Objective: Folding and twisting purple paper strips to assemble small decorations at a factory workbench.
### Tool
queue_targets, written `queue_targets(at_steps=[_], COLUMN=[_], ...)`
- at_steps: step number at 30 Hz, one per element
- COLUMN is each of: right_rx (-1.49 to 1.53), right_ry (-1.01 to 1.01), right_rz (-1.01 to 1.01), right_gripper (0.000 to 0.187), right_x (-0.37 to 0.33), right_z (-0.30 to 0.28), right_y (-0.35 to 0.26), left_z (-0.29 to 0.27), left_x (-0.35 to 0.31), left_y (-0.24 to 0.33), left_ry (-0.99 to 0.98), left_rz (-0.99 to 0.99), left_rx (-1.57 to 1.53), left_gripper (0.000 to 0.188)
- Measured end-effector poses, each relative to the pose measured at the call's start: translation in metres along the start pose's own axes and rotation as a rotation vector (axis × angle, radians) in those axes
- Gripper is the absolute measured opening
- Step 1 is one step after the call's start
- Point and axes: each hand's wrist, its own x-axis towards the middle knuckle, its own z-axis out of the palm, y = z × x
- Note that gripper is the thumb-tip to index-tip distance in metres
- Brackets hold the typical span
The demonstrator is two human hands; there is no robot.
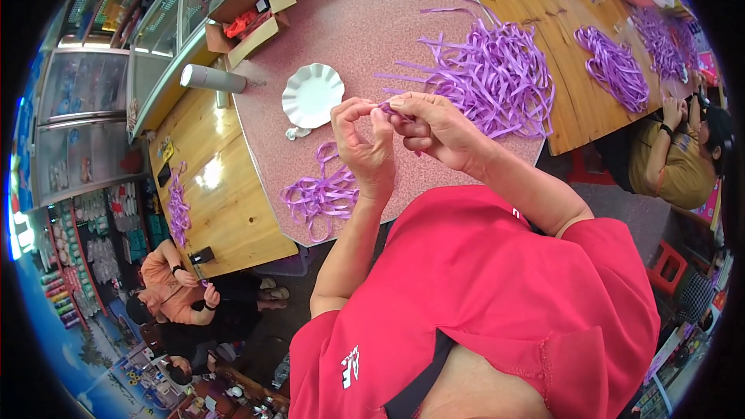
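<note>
My left hand (366, 142) and my right hand (437, 126) meet above the pink speckled table, thumbs and fingers pinched close together. Between their fingertips is a purple ribbon (386, 108), mostly covered by the fingers. To the right of my hands spreads a big tangled heap of purple ribbons (493, 77). A smaller bunch of purple ribbons (322, 192) lies by my left wrist. Just beyond my left hand stands a white dish with a wavy rim (313, 95), and a small crumpled whitish thing (297, 133) rests at its near edge.
At the far left are a grey cylinder (211, 78) and an open cardboard box (264, 27) with red contents. Wooden tables flank the pink one, holding more purple ribbon bundles (613, 70). Co-workers sit at left (172, 283) and right (671, 155). A red stool (666, 265) stands at right.
</note>
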Motion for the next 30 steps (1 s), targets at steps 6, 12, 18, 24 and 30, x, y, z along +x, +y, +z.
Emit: queue_targets(at_steps=[6,12,18,24,30], right_rx=[-0.330,-0.617,-0.752,-0.758,-0.786], right_ry=[0.062,0.090,0.118,0.146,0.133], right_rz=[-0.093,-0.319,-0.332,-0.343,-0.357], right_gripper=[0.017,0.019,0.019,0.021,0.021], right_x=[-0.006,0.000,-0.002,-0.003,-0.003], right_z=[0.007,0.003,-0.005,-0.009,-0.012], right_y=[-0.005,-0.001,-0.006,-0.011,-0.012], left_z=[-0.003,-0.006,-0.008,-0.015,-0.019], left_x=[-0.001,0.001,0.000,0.003,0.007], left_y=[0.009,0.009,0.002,0.011,-0.005], left_ry=[-0.029,-0.130,-0.192,-0.273,-0.355], left_rz=[-0.363,-0.322,-0.277,-0.270,0.087], left_rx=[-0.435,-0.393,-0.366,-0.249,0.051], left_gripper=[0.007,0.007,0.008,0.013,0.018])
